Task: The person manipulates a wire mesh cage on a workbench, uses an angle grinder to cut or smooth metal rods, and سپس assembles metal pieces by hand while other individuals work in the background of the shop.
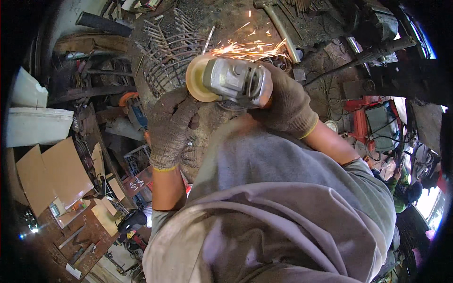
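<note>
My right hand (290, 101), in a brown knitted glove with a yellow cuff, is wrapped round the body of a grey angle grinder (233, 80). The grinder's round yellowish disc (200, 78) faces left, and orange sparks (252, 49) stream to the right from its far side. My left hand (171, 125), gloved the same way, is closed just left of the disc. Whatever its fingers hold is hidden. Beyond the disc, a thin bright rod (208, 40) points away from me; its near end is out of sight. Curved metal bars (167, 52) lie beyond my left hand.
A hammer (281, 30) lies at the far right of the work surface. Cardboard sheets (56, 177) and white containers (40, 125) stand on the left. On the right are a red machine (363, 120) with cables and, farther off, another person (408, 191) in green.
</note>
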Motion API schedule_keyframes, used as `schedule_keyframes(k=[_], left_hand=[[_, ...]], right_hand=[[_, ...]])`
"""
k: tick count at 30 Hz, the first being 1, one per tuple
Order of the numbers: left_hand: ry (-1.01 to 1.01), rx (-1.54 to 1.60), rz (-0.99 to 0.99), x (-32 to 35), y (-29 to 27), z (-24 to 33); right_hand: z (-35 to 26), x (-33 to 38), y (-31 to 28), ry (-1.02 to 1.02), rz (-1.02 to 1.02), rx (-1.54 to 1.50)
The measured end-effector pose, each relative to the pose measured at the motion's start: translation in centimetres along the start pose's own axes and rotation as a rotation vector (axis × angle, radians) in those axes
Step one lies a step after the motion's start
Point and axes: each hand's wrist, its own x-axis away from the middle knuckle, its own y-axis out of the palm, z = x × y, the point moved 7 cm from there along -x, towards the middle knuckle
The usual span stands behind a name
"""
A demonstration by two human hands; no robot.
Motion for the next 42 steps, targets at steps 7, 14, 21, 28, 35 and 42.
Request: schedule_keyframes(k=[7, 14, 21, 28, 35, 42], left_hand=[[-0.105, 0.225, 0.043, 0.7, 0.1, -0.7], [-0.118, 0.244, -0.039, 0.4, -0.7, -1.4], [-0.132, 0.242, -0.041, -0.1, -0.5, -2.0], [-0.18, 0.374, -0.022, 0.4, 0.3, -2.1], [0.006, 0.142, -0.06, 0.3, 0.1, -0.1], [-0.019, 0.182, 0.029, 1.0, -0.2, -1.1]], right_hand=[[2.2, 0.1, 0.1, 0.158, -0.013, 0.026], [1.7, 0.6, -1.0, 0.051, -0.053, 0.1], [5.5, 1.8, 1.7, 0.086, 0.072, -0.108], [1.3, 0.1, -0.5, 0.029, -0.04, 0.121], [2.4, 1.5, 0.8, 0.029, 0.047, -0.159], [1.7, 0.0, 0.1, 0.17, -0.074, -0.049]])
